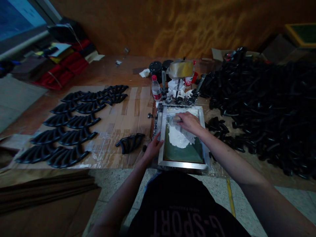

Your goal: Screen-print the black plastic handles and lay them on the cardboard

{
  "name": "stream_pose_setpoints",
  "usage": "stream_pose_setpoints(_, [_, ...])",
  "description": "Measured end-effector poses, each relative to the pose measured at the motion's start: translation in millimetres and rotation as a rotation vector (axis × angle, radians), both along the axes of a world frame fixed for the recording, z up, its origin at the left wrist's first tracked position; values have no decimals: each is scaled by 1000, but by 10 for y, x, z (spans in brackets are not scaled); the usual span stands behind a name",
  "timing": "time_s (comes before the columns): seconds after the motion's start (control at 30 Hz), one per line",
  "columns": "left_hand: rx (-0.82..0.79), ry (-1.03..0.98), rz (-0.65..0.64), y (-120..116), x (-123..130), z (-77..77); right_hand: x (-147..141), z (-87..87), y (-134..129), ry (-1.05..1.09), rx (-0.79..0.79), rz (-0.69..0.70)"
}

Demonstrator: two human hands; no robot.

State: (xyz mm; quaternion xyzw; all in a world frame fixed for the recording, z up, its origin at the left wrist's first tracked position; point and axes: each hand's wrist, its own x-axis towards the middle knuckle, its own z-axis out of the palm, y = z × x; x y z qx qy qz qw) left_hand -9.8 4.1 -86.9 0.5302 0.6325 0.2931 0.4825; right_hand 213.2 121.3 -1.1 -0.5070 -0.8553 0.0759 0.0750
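A screen-printing frame with a metal border and green mesh lies flat in front of me. White ink is spread over the mesh's middle and far part. My right hand is closed around a squeegee above the far half of the mesh; the hand partly hides this tool. At the frame's left border, my left hand grips the edge, thumb on the near side and fingers along the outside. Left of that hand, a small group of black curved handle-like pieces lies on cardboard.
Rows of black curved pieces cover the cardboard at left. A large heap of similar parts fills the right side. Behind the frame stand a red-capped bottle, black tubs and the press's clamps.
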Motion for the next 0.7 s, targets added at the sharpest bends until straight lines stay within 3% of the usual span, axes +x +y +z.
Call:
stream_pose_setpoints(0.13, [-21, -32, 17, -2, -18, -30, 118, -130, -363, -57, -60, 287])
stream_pose_setpoints(0.2, [-17, -42, 25, -7, -21, -59, 233, -102, -497, -23, -82, 464])
stream_pose_setpoints(0.27, [-11, -49, 28, -5, -22, -93, 285, -28, -529, -3, -142, 544])
stream_pose_setpoints(0.33, [-5, -60, 28, 3, -24, -115, 264, 26, -497, -5, -166, 509])
stream_pose_setpoints(0.43, [10, -58, 16, 12, -24, -105, 204, -29, -514, -10, -53, 393])
stream_pose_setpoints(0.57, [-7, -61, 15, 2, -14, -33, 269, -191, -704, -1, 3, 449])
stream_pose_setpoints(0.7, [-31, -75, 22, -7, -10, 94, 220, -73, -554, 33, -47, 352])
